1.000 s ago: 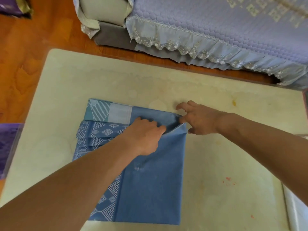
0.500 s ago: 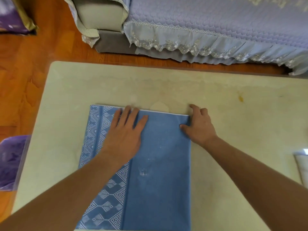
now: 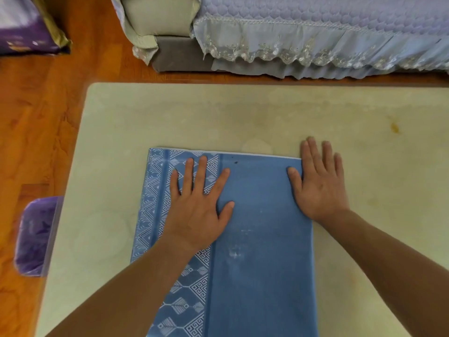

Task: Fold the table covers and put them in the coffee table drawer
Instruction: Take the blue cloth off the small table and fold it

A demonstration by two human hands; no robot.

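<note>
The folded blue table cover (image 3: pixel 262 239) runs from the coffee table's (image 3: pixel 364 276) near edge toward its middle. If either palm lifts unevenly, the layers could slide and the crease spring apart. The left hand (image 3: pixel 199 207) presses flat on it, fingers spread; the right hand (image 3: pixel 320 186) lies flat along its right edge, thumb on the cloth. Neither grasps anything.

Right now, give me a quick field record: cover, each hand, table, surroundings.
cover: blue table cover folded flat, patterned band along its left side, plain blue on the right
left hand: open, fingers spread, pressing flat on the cover
right hand: open, flat along the cover's right edge, thumb on the cloth, fingers on the table
table: pale top, stained at far right
surroundings: sofa with lace-edged cover beyond the table; wooden floor
drawer: not in view
</note>
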